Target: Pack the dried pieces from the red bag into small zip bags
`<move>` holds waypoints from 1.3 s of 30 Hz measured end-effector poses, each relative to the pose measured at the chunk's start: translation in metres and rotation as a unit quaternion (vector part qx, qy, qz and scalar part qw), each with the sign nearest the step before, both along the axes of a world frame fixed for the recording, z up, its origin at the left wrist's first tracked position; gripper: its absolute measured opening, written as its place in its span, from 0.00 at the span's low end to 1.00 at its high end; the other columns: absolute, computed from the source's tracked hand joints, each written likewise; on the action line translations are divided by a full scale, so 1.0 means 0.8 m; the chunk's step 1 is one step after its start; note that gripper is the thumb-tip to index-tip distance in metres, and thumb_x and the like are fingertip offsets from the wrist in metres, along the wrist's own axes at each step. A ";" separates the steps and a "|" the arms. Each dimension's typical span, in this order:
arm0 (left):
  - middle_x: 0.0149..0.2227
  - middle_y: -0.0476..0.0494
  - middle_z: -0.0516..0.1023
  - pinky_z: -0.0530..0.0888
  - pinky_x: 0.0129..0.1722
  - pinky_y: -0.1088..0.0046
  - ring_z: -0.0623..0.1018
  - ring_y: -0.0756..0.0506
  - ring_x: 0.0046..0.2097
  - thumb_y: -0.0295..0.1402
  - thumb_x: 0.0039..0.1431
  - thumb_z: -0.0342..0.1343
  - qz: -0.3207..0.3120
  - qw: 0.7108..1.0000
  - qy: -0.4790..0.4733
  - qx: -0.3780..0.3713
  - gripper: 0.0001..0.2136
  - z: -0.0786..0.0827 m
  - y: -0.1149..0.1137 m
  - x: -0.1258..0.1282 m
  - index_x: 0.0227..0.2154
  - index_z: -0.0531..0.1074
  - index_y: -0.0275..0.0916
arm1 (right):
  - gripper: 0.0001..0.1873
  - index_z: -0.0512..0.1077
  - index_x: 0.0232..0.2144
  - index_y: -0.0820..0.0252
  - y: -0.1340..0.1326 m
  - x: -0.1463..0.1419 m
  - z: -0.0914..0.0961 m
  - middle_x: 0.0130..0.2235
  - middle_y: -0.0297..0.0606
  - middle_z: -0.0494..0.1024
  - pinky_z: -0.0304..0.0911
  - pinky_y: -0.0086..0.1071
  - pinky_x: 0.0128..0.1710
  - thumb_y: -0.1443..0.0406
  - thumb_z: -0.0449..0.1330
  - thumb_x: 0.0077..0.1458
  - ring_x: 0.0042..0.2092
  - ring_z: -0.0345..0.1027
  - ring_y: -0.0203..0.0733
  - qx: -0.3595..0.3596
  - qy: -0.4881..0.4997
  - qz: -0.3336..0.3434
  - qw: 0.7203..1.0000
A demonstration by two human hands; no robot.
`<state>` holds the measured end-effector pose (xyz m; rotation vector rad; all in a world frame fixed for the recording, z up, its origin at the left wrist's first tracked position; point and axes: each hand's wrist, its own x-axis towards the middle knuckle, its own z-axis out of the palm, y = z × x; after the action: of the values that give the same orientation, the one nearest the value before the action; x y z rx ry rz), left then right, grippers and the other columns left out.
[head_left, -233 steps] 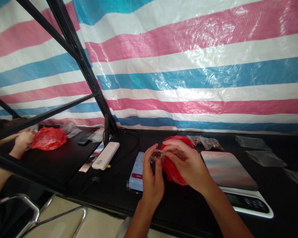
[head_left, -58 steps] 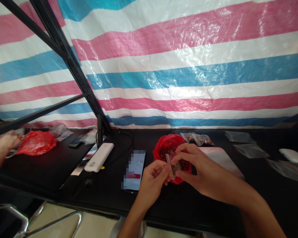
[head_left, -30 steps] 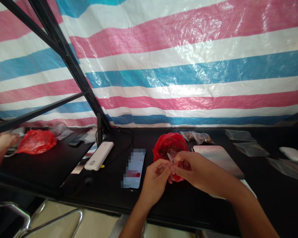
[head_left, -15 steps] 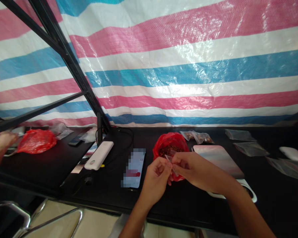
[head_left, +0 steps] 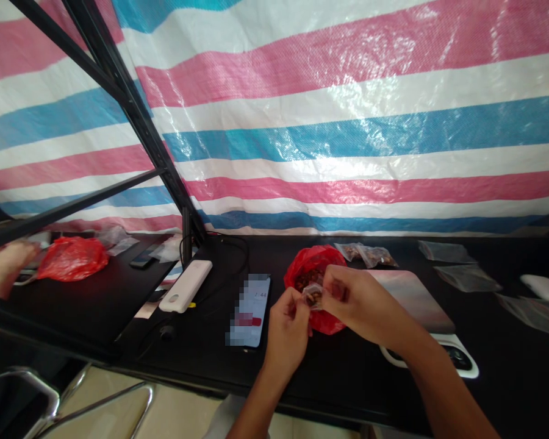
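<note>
Both my hands meet over the black table, just in front of an open red plastic bag holding dark brown bits. My left hand pinches the left edge of a small clear pouch with some brown bits inside. The fingers of my right hand are closed on its right edge. The pouch hangs between them above the red bag's front lip. A kitchen scale with a shiny steel top lies right behind my right wrist.
A phone lies left of my hands, a white power bank with cables beyond it. Filled pouches and empty clear pouches lie at the back right. Another person's hand works by a second red bag at far left. Black frame bars cross the upper left.
My hands have kept working the small pouch between the fingers; it now shows brown bits inside and sits slightly higher. The view shifted a little to the right.
</note>
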<state>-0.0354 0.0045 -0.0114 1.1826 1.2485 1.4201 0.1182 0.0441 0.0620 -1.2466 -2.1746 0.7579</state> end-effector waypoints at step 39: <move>0.57 0.40 0.72 0.69 0.64 0.49 0.60 0.37 0.71 0.11 0.56 0.45 -0.033 0.871 0.429 0.236 0.18 -0.018 0.003 -0.040 0.36 0.69 0.42 | 0.13 0.79 0.44 0.54 0.044 0.041 -0.051 0.43 0.44 0.75 0.63 0.47 0.53 0.66 0.62 0.55 0.48 0.68 0.53 0.118 -0.128 -0.111 0.978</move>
<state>-0.0673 0.0073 -0.0261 2.3419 1.4294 1.1949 0.1509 0.0793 0.0210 -1.4945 -2.1941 0.2505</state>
